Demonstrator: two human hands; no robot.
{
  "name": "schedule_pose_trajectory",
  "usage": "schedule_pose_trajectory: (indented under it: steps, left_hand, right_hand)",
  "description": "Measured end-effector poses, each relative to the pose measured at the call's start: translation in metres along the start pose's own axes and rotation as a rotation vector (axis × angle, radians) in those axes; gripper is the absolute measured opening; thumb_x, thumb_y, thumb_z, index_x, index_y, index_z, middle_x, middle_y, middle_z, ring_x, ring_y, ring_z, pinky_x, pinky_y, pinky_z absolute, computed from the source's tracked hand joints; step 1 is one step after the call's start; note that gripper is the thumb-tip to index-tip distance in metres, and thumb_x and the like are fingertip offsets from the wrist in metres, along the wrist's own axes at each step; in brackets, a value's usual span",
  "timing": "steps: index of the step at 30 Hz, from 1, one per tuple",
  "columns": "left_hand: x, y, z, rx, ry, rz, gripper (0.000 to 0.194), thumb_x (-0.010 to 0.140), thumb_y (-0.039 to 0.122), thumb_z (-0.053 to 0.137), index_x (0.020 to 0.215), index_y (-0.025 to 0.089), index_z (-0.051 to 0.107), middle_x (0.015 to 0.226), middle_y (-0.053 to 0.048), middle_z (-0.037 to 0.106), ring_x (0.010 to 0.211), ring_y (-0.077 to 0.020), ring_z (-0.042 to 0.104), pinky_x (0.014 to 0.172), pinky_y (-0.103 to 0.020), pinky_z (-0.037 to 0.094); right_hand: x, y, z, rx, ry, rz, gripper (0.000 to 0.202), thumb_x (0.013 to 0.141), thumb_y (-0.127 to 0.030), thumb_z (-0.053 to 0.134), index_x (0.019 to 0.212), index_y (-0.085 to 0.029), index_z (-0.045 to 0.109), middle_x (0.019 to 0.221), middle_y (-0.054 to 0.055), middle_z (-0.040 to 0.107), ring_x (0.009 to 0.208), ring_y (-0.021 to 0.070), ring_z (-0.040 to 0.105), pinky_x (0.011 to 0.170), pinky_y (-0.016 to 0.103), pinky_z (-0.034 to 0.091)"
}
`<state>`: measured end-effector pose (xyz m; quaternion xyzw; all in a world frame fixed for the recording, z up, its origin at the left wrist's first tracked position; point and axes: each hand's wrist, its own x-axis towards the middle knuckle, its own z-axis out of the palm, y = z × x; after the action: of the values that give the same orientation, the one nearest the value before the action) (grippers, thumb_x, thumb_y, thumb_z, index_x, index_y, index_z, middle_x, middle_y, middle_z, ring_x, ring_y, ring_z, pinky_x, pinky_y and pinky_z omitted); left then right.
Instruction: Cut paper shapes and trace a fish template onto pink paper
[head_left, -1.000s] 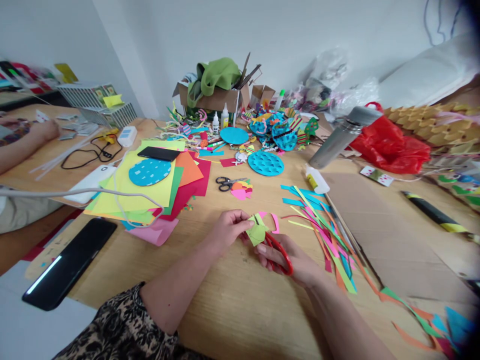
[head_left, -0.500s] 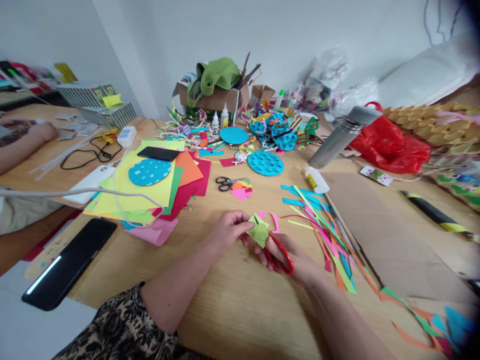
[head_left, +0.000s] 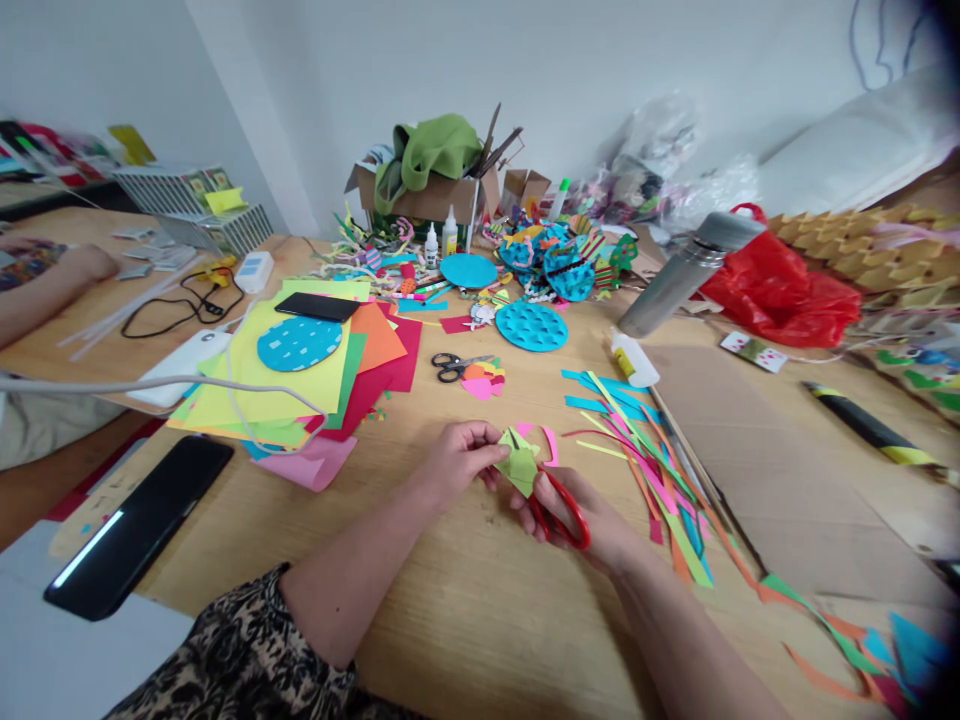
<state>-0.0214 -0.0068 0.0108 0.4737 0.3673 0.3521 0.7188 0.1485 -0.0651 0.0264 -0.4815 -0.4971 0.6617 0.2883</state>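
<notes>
"The red scissors, held in the right hand, have shifted slightly rightward."

"And the left?"

"The left hand pinches the green paper, just left of them. If the scissors slip, they may cut its close fingers."

"How does this paper look?"

"Small, with one dark mark. Pink scraps lie just beyond."
</notes>
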Motion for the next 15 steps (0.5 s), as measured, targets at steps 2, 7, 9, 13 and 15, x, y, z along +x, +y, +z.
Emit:
schedule_pose_trajectory:
  steps: [2,7,9,13,15]
  left_hand:
    - [0.0002,-0.0001,-0.0001,0.000,-0.004,0.003,0.030,0.066,0.039,0.072,0.071,0.013,0.059,0.062,0.000,0.059,0.049,-0.0087,0.052,0.046,-0.022,0.043]
    - [-0.0001,0.0009,0.0001,0.000,-0.002,0.004,0.029,0.066,0.039,0.072,0.071,0.013,0.059,0.061,0.000,0.058,0.048,-0.0086,0.052,0.046,-0.022,0.044]
    - [-0.0003,0.0014,0.0003,0.000,-0.002,0.005,0.030,0.066,0.040,0.072,0.070,0.013,0.059,0.061,0.000,0.058,0.048,-0.0085,0.051,0.046,-0.022,0.044]
    - [-0.0004,0.0012,0.0001,-0.002,-0.001,0.009,0.030,0.066,0.039,0.072,0.070,0.013,0.060,0.061,0.000,0.059,0.049,-0.0088,0.052,0.047,-0.022,0.044]
    - [-0.0001,0.0007,-0.0002,0.000,0.001,0.007,0.029,0.066,0.039,0.072,0.071,0.013,0.060,0.062,0.000,0.059,0.050,-0.0091,0.052,0.047,-0.022,0.044]
  right_hand:
    - [0.0002,-0.0001,0.0001,-0.005,0.001,-0.008,0.065,0.072,-0.080,0.053,0.079,-0.015,0.057,0.058,0.002,0.057,0.045,0.0087,0.046,0.040,0.021,0.027]
    - [0.0007,-0.0005,0.0003,-0.023,0.010,-0.015,0.066,0.071,-0.081,0.053,0.077,-0.015,0.057,0.057,0.002,0.056,0.044,0.0088,0.046,0.040,0.021,0.028]
    - [0.0006,-0.0007,0.0004,-0.032,0.015,-0.015,0.067,0.070,-0.081,0.053,0.076,-0.015,0.056,0.056,0.002,0.056,0.043,0.0089,0.046,0.040,0.021,0.028]
    - [0.0005,-0.0004,0.0004,-0.053,0.018,-0.022,0.066,0.070,-0.082,0.053,0.075,-0.016,0.055,0.055,0.001,0.055,0.042,0.0089,0.045,0.040,0.021,0.028]
    - [0.0007,-0.0002,0.0003,-0.062,0.017,-0.025,0.066,0.070,-0.081,0.053,0.074,-0.016,0.056,0.055,0.001,0.055,0.042,0.0087,0.045,0.040,0.021,0.028]
